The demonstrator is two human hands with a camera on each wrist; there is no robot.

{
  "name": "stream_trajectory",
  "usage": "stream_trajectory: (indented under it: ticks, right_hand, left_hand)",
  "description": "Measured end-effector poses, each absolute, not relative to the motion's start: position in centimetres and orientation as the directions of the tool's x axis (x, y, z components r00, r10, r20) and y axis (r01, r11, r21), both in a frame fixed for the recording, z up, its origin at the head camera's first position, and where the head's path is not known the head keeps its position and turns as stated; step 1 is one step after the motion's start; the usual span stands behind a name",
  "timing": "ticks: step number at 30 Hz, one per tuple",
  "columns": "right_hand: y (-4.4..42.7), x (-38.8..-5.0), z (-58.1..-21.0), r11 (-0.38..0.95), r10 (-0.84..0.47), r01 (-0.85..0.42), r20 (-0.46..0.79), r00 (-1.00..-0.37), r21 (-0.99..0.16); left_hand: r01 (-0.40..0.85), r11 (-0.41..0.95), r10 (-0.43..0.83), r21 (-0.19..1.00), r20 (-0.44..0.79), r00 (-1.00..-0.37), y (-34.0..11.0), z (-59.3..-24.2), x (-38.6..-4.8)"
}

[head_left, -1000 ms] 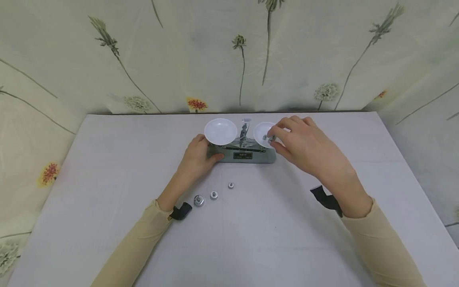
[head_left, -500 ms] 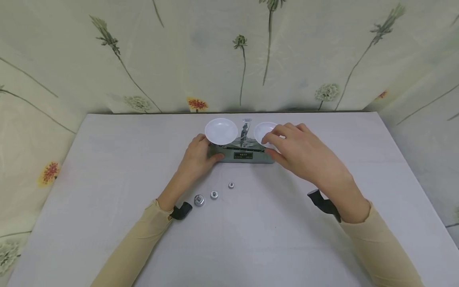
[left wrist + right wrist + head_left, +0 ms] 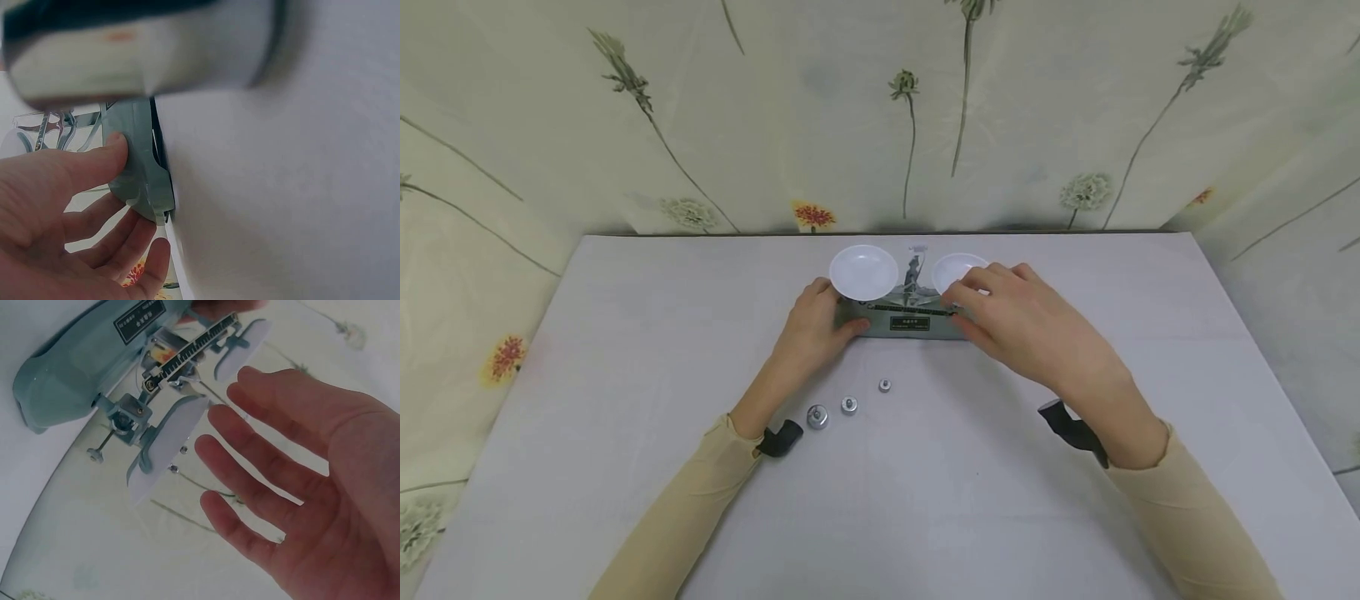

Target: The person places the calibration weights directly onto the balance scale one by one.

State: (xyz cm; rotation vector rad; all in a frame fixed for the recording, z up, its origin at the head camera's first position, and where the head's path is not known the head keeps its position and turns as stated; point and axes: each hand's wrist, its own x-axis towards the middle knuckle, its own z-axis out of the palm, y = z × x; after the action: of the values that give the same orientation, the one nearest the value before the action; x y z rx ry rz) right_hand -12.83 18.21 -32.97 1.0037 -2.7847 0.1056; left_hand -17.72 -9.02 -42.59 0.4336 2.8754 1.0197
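Gripping the left end of a gray-green balance (image 3: pixel 943 327), a person's left hand (image 3: pixel 812 329) is clasped round its base in the head view, far across a white-covered table (image 3: pixel 880 508). The right hand (image 3: pixel 1026 329) hovers at the near edge of the right pan (image 3: pixel 953 269), thumb and forefinger apart. On the near side stand 3 metal weights: 1 large (image 3: pixel 817 417), 1 medium (image 3: pixel 849 405) and 1 small (image 3: pixel 885 385).

In the left wrist view, the thumb presses the base's front.

In the right wrist view, the fingers are spread, with nothing visibly held; 2 small metal pieces (image 3: pixel 174 469) show beyond the right pan's rim. A low knuckle could jolt that pan and spill them, while a slack left grip could let the base skid. The large weight, just beside the left wrist, risks a knock if that arm swings.
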Motion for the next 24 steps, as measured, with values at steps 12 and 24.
stream_trajectory:
  ticks: [12, 24]
  right_hand:
    - [17.52, -12.41, -33.64, 0.732, -0.666, -0.681, 0.21, -0.715, 0.005]
    - [17.27, -12.12, -33.83, 0.714, -0.686, -0.7, 0.216, -0.695, 0.014]
  left_hand:
    - [0.244, 0.74, 0.282, 0.626, 0.041, -0.959, -8.99, -42.75, -17.72]
    - [0.244, 0.74, 0.282, 0.626, 0.041, -0.959, -9.0, -42.78, -17.77]
